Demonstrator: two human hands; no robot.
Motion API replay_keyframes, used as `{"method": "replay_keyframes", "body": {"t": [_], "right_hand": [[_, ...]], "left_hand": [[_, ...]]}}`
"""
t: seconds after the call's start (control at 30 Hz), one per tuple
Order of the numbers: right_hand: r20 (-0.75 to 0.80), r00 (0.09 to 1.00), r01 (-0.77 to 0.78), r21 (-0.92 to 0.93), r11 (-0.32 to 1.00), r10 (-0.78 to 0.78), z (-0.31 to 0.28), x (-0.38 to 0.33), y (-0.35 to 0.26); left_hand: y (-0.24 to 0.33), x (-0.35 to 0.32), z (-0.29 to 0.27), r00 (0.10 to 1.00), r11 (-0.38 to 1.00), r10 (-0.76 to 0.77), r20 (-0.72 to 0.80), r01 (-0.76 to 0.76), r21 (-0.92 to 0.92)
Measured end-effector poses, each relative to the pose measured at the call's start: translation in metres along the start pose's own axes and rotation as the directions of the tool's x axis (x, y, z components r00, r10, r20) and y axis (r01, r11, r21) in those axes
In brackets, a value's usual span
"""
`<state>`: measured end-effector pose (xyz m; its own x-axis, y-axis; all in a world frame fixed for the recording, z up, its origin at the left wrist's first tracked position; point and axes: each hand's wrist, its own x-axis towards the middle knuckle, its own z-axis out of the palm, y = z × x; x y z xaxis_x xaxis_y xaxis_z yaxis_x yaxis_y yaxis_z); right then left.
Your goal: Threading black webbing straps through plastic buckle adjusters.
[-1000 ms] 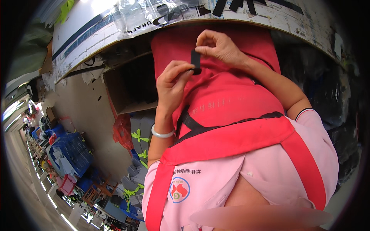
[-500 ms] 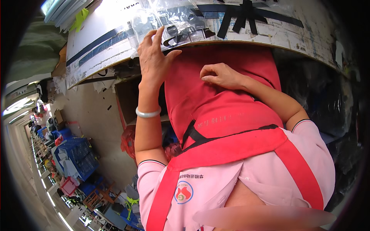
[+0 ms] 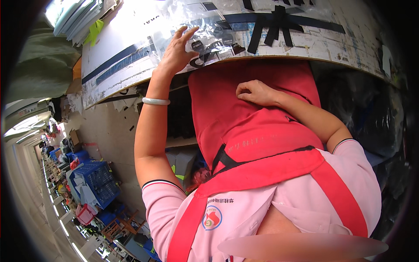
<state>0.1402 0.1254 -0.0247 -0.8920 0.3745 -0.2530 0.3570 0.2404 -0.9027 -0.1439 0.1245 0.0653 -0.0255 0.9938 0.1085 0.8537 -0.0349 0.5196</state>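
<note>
My left hand (image 3: pixel 175 53), with a pale bangle (image 3: pixel 156 101) on its forearm, is over the near edge of the work table. Its fingers are spread, and nothing shows in its grasp. Beneath and beside it lies a clear plastic bag (image 3: pixel 214 27) with dark flat pieces showing in or under it; which one I cannot tell. My right hand (image 3: pixel 257 92) rests on my red apron (image 3: pixel 279 72), below the table edge. Its fingers curl loosely toward the thumb, with no object visible in them. Black strips (image 3: pixel 278 27) lie crossed on the table to the right of the bag.
Stacked light-coloured sheets (image 3: pixel 80 22) with a yellow-green piece (image 3: pixel 93 32) sit at the table's far left. Long dark bands run along the white table top (image 3: pixel 113 48). A blue crate (image 3: pixel 98 183) stands on the floor at left. Dark plastic sheeting (image 3: pixel 362 105) hangs at right.
My left hand has moved farther over the table, and its forearm has swung left. My right hand has shifted slightly right on the apron. The view has tilted a little.
</note>
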Motion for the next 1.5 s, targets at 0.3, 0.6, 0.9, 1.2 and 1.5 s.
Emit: {"method": "replay_keyframes", "body": {"t": [0.3, 0.6, 0.9, 1.2, 1.5], "right_hand": [[-0.335, 0.938, 0.046, 0.359, 0.932, 0.083, -0.019, 0.002, -0.016], [-0.306, 0.932, 0.038, 0.615, 0.788, 0.194, -0.013, 0.022, -0.027], [-0.45, 0.873, 0.222, 0.709, 0.67, 0.187, -0.019, 0.055, -0.053], [-0.482, 0.865, 0.242, 0.642, 0.727, 0.138, -0.045, 0.063, -0.035], [-0.422, 0.9, 0.188, 0.603, 0.775, 0.11, -0.049, 0.053, -0.024]], "left_hand": [[-0.026, 0.007, -0.011, 0.968, 0.973, -0.167, 0.189, 0.192, -0.124], [-0.037, -0.008, -0.003, 0.937, 0.999, -0.026, 0.349, 0.037, -0.026], [-0.016, -0.024, 0.052, 0.957, 0.957, 0.289, 0.024, -0.289, -0.002], [0.005, 0.009, 0.067, 0.929, 0.914, 0.356, -0.102, -0.324, 0.242], [0.008, 0.021, 0.07, 0.99, 0.96, 0.124, -0.06, -0.104, 0.259]]}}
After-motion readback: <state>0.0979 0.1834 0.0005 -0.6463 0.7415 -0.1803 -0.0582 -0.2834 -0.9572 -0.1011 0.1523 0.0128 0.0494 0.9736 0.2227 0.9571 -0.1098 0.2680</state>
